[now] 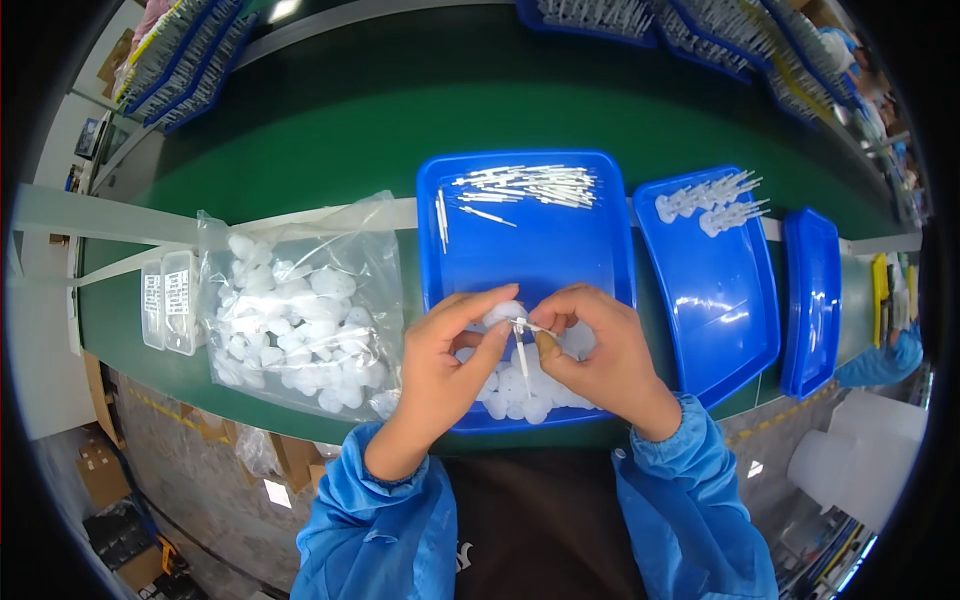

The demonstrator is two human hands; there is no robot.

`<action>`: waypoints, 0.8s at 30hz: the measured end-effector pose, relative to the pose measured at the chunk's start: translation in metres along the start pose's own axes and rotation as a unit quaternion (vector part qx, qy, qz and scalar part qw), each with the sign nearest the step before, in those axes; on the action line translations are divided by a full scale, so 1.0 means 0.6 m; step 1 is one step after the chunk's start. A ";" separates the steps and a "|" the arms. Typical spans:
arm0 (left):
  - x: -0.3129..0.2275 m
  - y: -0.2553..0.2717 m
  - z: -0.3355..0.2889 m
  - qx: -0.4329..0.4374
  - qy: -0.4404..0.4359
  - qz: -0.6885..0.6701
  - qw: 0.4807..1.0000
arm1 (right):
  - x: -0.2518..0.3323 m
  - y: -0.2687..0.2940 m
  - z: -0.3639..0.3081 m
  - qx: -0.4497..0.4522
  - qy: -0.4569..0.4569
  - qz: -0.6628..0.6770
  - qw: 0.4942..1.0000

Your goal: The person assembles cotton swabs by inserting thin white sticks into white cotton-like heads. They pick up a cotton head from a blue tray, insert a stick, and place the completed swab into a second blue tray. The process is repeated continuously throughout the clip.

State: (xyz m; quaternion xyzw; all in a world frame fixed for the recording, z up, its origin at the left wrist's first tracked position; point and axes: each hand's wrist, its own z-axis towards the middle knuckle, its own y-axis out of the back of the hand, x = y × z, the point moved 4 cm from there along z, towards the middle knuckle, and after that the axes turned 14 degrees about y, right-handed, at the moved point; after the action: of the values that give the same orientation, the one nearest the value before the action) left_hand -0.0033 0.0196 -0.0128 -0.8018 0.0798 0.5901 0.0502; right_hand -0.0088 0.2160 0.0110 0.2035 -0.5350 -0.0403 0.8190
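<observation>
My left hand [445,350] is closed, pinching a white rounded plastic piece [503,312] between thumb and fingers. Facing it, my right hand [605,345] pinches a thin white stick part [541,327] that meets this piece. A second slim white rod [523,365] points down between the hands; how it joins the others is too small to tell. Both hands are over the near half of a blue tray [520,255]. Under them lies a heap of white rounded pieces [522,395], partly hidden by my fingers. Loose white sticks [530,185] lie at the tray's far end.
Left stands a clear bag [300,325] full of white rounded pieces, beside two small clear boxes [170,302]. On the right, a blue tray [715,310] carries clustered pieces with sticks [710,205]; stacked blue trays [812,300] stand beyond. Filled trays [590,15] line the green table's [400,110] far side.
</observation>
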 end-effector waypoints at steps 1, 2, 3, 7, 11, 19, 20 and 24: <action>0.000 -0.002 0.001 0.001 -0.003 0.001 1.000 | 0.000 0.003 -0.005 -0.001 0.008 -0.020 1.000; 0.001 -0.004 0.003 0.001 -0.005 0.003 1.000 | -0.001 0.005 -0.009 -0.001 0.016 -0.040 0.999; 0.002 -0.005 0.003 0.000 -0.008 0.004 1.000 | -0.001 0.006 -0.011 0.000 0.025 -0.059 0.998; -0.002 -0.006 0.001 -0.026 -0.029 -0.001 0.999 | -0.002 0.007 -0.017 -0.023 0.040 -0.071 0.996; -0.007 -0.003 -0.001 -0.063 -0.043 0.031 0.997 | -0.007 0.005 -0.019 -0.037 0.044 -0.076 0.995; -0.025 0.005 -0.012 -0.139 -0.138 0.225 0.954 | 0.011 0.002 -0.016 -0.016 0.117 -0.179 0.977; -0.025 0.005 -0.012 -0.137 -0.135 0.216 0.957 | 0.015 0.002 -0.016 -0.014 0.126 -0.193 0.973; -0.017 0.008 -0.012 -0.136 -0.112 0.160 0.971 | 0.032 -0.001 -0.010 -0.016 0.156 -0.226 0.961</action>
State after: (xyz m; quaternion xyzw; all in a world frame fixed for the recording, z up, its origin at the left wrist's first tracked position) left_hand -0.0003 0.0143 -0.0006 -0.7071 0.1198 0.6815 -0.1456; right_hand 0.0047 0.2119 0.0251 0.3095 -0.3396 -0.2009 0.8652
